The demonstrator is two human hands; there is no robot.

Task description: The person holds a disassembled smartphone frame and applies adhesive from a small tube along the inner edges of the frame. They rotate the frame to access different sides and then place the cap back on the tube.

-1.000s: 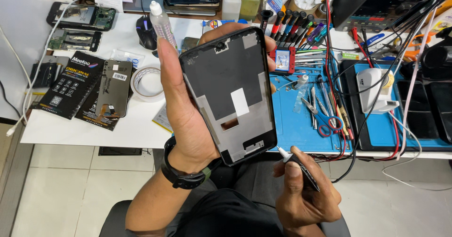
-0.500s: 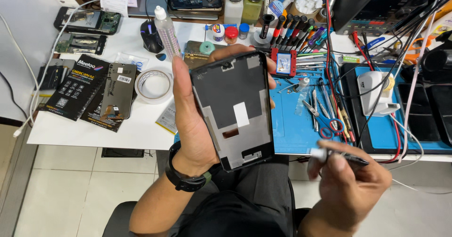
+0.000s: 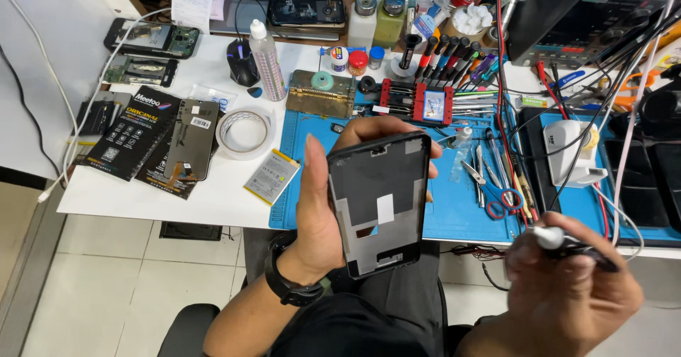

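My left hand (image 3: 323,208) grips a dark phone frame (image 3: 379,201) upright over my lap, its inner side facing me with a small white sticker near the middle. A black watch sits on that wrist. My right hand (image 3: 567,286) is low at the right, below the table edge, closed around a slim black tool with a white tip (image 3: 560,242). The two hands are apart.
A blue work mat (image 3: 454,215) on the white table carries scissors (image 3: 496,194), tweezers and a screwdriver rack (image 3: 418,105). Left of it lie a flat battery (image 3: 271,177), a tape roll (image 3: 245,131), a phone screen (image 3: 191,140) and black packets. Cables hang at the right.
My left hand has lowered the phone frame toward my lap. My right hand has swung out to the right with the tool, away from the frame's lower edge.
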